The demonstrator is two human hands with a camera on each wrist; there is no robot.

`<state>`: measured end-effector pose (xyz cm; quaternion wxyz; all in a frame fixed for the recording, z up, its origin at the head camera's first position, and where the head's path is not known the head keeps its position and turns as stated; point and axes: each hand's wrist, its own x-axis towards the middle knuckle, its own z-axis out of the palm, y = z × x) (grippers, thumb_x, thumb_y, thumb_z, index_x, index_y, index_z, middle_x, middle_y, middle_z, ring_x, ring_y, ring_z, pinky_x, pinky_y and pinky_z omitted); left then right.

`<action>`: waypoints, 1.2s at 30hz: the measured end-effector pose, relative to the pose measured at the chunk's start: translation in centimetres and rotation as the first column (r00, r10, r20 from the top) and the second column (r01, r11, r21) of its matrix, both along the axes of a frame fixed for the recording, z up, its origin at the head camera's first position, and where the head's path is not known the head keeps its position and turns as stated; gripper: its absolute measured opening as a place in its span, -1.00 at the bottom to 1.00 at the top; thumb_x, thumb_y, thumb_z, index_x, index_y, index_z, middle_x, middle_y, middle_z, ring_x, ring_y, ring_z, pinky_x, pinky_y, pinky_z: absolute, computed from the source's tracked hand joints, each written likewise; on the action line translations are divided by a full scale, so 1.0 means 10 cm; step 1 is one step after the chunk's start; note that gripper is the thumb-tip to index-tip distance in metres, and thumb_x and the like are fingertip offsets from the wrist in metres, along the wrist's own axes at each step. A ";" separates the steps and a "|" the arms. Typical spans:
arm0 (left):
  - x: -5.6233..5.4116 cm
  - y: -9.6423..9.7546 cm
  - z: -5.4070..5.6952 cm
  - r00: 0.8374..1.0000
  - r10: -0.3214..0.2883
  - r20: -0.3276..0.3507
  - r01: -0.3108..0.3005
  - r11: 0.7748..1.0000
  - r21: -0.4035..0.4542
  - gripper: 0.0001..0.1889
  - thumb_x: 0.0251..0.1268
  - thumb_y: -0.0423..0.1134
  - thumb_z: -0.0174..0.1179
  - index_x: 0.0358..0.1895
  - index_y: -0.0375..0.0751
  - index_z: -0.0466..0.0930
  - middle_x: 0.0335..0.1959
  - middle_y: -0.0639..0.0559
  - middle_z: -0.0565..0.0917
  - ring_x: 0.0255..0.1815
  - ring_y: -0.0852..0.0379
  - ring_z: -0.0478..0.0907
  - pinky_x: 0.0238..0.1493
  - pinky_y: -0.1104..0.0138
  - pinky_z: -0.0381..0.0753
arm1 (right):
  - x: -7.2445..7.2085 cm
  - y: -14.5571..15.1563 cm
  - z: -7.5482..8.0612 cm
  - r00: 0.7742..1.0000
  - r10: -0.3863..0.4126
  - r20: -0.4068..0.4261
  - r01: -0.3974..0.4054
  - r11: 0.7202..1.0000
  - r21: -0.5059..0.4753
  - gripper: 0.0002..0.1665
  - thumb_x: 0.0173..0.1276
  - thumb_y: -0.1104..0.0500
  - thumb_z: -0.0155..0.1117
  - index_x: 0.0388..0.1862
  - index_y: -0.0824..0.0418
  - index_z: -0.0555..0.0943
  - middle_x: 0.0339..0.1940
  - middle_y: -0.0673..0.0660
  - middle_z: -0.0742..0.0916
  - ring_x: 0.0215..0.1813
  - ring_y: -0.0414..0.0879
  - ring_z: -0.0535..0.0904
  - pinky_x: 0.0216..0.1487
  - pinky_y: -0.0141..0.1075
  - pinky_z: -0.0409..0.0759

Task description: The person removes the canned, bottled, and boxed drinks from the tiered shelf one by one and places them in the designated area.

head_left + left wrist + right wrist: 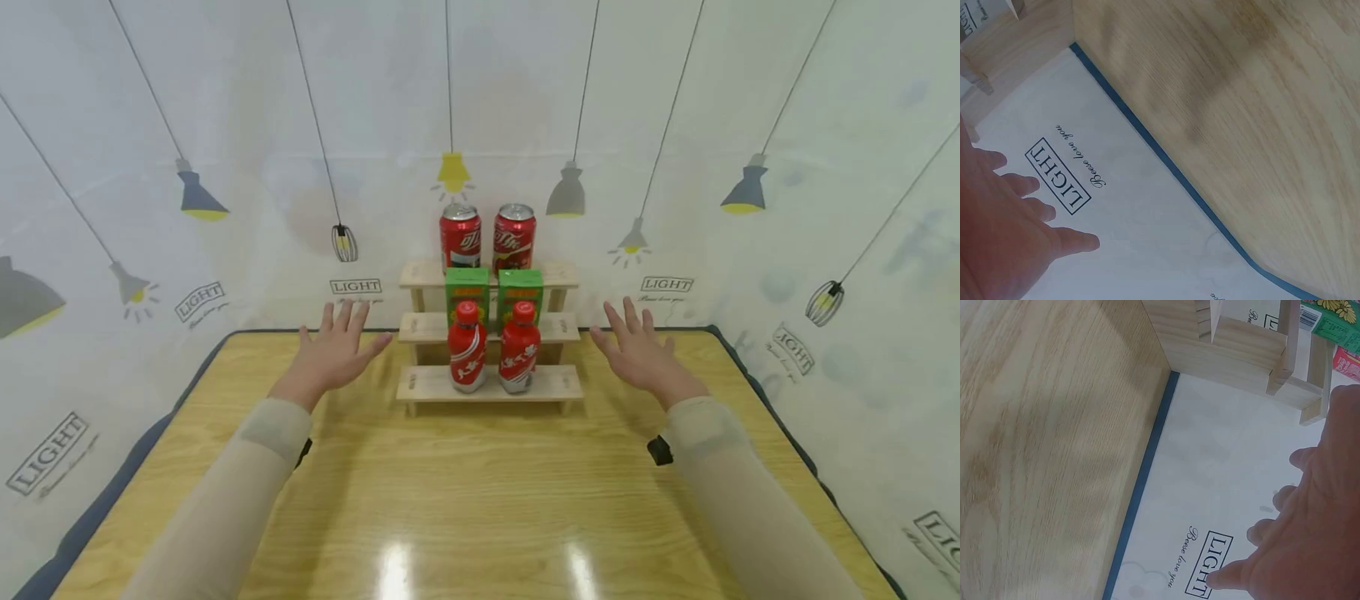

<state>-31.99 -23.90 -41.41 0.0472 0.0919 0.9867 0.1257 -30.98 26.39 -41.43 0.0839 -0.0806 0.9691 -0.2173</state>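
Observation:
Both hands hover over the table with fingers spread and nothing held. My left hand (333,354) is left of a three-step wooden rack (420,383), its thumb pointing toward it; my right hand (639,354) mirrors it on the right. On the rack's top step stand two red cans, a left can (460,237) and a right can (514,240). Two green cartons, left (467,287) and right (521,289), stand on the middle step, partly hidden by the bottles. A left red bottle (467,354) and a right red bottle (520,354) stand upright on the bottom step.
The rack stands at the back of a wood-grain table (457,483), near a pale wall cloth (510,100) printed with hanging lamps and LIGHT labels. Dark edging (1147,137) runs along the table's border. The cloth also rises at both sides.

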 end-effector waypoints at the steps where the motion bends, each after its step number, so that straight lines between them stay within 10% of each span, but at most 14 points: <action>1: 0.00 0.00 0.00 1.000 0.002 0.001 -0.002 1.000 0.000 0.07 0.50 0.62 -0.47 0.78 -0.05 -0.34 0.80 -0.28 -0.33 0.78 -0.45 -0.48 0.49 -0.67 -0.40 | 0.00 0.00 0.00 1.000 0.001 0.004 -0.001 1.000 -0.001 0.06 0.60 -0.58 -0.55 0.81 -0.05 -0.37 0.79 0.22 -0.43 0.74 0.46 -0.59 0.43 0.75 -0.47; 15: 0.11 -0.10 -0.12 1.000 0.021 -0.001 -0.021 1.000 0.019 0.08 0.48 0.64 -0.47 0.79 -0.06 -0.27 0.80 -0.33 -0.26 0.78 -0.46 -0.46 0.49 -0.67 -0.41 | 0.05 -0.01 -0.14 1.000 -0.008 0.017 0.008 1.000 -0.015 0.11 0.57 -0.62 -0.52 0.82 -0.02 -0.31 0.80 0.22 -0.39 0.75 0.44 -0.58 0.43 0.75 -0.47; 36: 0.04 -0.08 -0.03 1.000 0.013 -0.013 -0.012 0.999 0.036 0.04 0.54 0.58 -0.40 0.79 -0.06 -0.31 0.80 -0.29 -0.30 0.77 -0.47 -0.46 0.52 -0.64 -0.41 | -0.04 0.01 0.18 1.000 0.011 -0.007 -0.011 0.999 0.031 0.10 0.59 -0.60 -0.53 0.82 0.01 -0.32 0.79 0.27 -0.38 0.74 0.47 -0.56 0.44 0.75 -0.47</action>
